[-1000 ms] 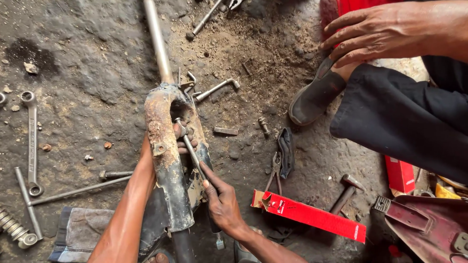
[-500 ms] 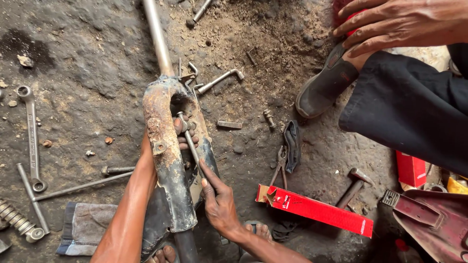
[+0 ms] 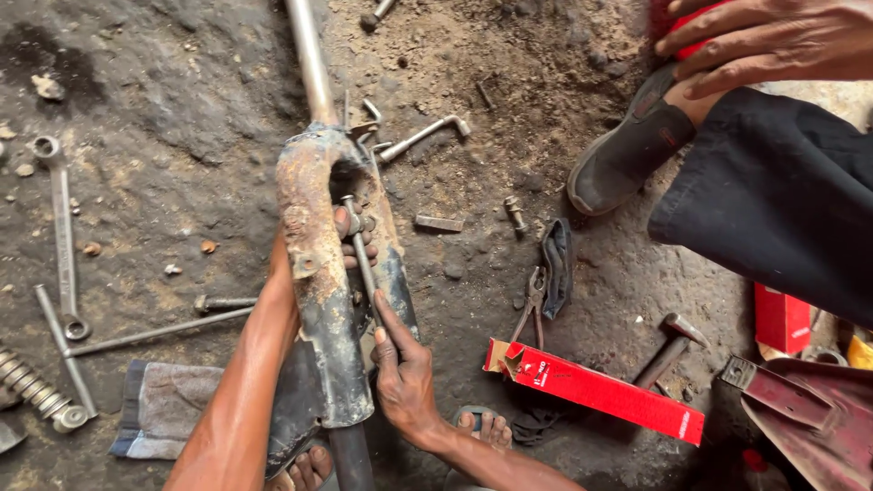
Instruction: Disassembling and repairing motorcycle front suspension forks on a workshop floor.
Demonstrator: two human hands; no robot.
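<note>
A rusty, grimy metal fork-like part with a long steel tube running away from me stands between my arms on the dirt floor. My left hand reaches behind the rusty leg, its fingers curled around the top of a thin steel rod inside the part's gap. My right hand grips the lower end of that same rod, index finger stretched along it. My toes show below.
Spanners and a rod lie at left, a coil spring at far left, a grey cloth below. Pliers, a red box and a hammer lie right. Another person's hand, shoe and dark trouser leg occupy upper right.
The view has shifted slightly; both hands keep their hold on the rod, and my right hand has slid a little along it. The other person's hand stays by the knee.
</note>
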